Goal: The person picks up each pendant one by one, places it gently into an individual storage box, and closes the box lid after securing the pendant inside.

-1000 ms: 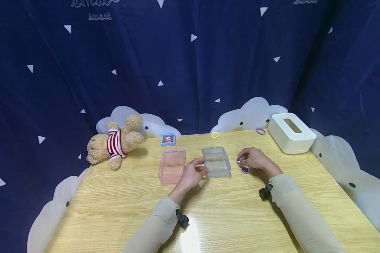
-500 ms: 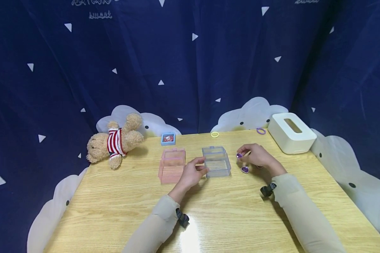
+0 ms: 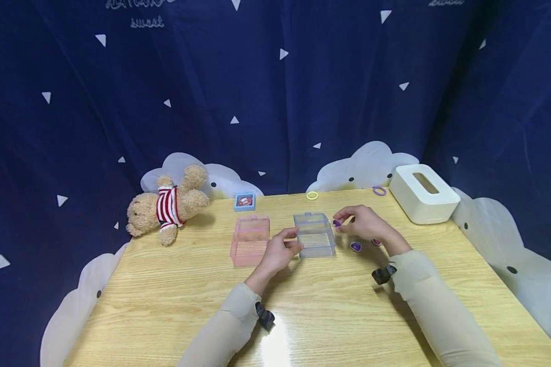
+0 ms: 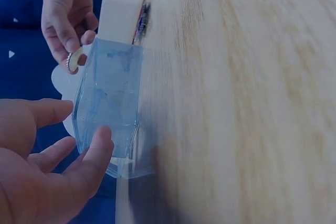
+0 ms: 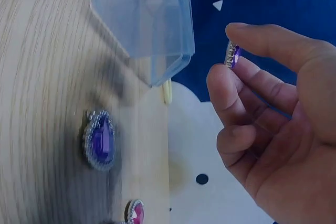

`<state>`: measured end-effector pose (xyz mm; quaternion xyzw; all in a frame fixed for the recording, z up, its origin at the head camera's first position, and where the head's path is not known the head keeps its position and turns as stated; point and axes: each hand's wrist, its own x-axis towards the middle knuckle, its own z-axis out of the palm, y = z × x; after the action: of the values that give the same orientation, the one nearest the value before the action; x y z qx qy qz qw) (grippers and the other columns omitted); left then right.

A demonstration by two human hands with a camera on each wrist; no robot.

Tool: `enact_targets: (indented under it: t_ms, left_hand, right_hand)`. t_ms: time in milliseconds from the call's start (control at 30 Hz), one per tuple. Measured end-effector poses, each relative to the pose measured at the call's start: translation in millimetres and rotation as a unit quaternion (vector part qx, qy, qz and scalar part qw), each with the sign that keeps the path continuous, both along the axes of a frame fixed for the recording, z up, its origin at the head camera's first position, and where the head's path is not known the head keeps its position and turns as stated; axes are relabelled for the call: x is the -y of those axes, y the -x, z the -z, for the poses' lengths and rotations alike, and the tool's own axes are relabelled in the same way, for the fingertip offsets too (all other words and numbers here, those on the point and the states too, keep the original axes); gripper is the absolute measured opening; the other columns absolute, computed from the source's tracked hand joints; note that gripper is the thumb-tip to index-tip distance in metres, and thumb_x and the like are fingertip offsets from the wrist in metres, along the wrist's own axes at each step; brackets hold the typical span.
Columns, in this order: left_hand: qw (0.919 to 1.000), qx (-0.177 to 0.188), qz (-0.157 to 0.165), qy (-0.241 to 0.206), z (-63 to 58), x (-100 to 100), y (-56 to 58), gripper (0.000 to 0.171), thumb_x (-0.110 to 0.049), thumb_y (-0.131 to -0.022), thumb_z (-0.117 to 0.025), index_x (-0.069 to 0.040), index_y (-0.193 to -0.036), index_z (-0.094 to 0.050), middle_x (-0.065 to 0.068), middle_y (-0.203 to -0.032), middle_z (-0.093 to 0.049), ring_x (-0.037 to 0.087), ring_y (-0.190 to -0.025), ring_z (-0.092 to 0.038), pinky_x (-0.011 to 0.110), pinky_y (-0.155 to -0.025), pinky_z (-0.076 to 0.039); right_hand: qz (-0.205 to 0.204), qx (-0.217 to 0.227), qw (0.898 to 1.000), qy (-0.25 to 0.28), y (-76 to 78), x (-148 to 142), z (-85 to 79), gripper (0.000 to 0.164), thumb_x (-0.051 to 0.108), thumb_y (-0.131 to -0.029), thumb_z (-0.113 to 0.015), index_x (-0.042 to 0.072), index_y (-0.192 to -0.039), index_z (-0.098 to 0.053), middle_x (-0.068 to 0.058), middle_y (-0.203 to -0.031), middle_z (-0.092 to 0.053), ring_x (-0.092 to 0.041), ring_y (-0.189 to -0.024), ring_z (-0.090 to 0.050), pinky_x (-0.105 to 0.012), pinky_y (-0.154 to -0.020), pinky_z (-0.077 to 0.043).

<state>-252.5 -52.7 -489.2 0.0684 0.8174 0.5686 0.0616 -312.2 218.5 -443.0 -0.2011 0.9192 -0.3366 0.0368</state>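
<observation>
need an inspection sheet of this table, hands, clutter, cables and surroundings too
surface: wooden table, glare at the near side
job's things: open blue box; held purple gem; second purple gem and pink gem lying on the table
clutter: pink box, open; teddy; blue case; yellow ring; purple ring; white box
hands: left hand beside the blue box, contact unclear; right hand pinching the held purple gem
cables: nothing seen
surroundings: dark blue patterned curtain

A teddy bear (image 3: 167,206) lies near navy curtains (image 3: 211,102).
</observation>
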Motion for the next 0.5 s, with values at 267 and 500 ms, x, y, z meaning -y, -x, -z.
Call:
enact_targets:
  t_ms: [267, 500]
  left_hand:
    - [1.0000, 0.000, -0.002, 0.000, -0.8, -0.6, -0.6, 0.053, -0.016, -0.094, -0.069, -0.010, -0.144, -0.053, 0.016, -0.139, -0.058, 0.029, -0.115, -0.065, 0.034, -0.084, -0.059]
    - [1.0000, -0.001, -0.002, -0.002, -0.1, -1.0, -0.1, 0.053, -0.015, -0.093, -0.070, -0.009, -0.143, -0.053, 0.017, -0.139, -0.058, 0.028, -0.115, -0.066, 0.032, -0.084, -0.059]
  right_hand:
    - [-0.032, 0.001, 0.999, 0.007, 0.0, 17.2, -0.5, 0.027, 0.012, -0.081, -0.079, 0.011, -0.108, -0.074, -0.004, -0.096, -0.073, -0.020, -0.085, -0.064, -0.029, -0.074, -0.052]
    - [-0.055, 0.012, 0.998, 0.000, 3.1, 29.7, 6.2, 0.025, 0.012, -0.082, -0.079, 0.011, -0.106, -0.074, -0.003, -0.097, -0.074, -0.026, -0.095, -0.065, -0.030, -0.075, -0.050]
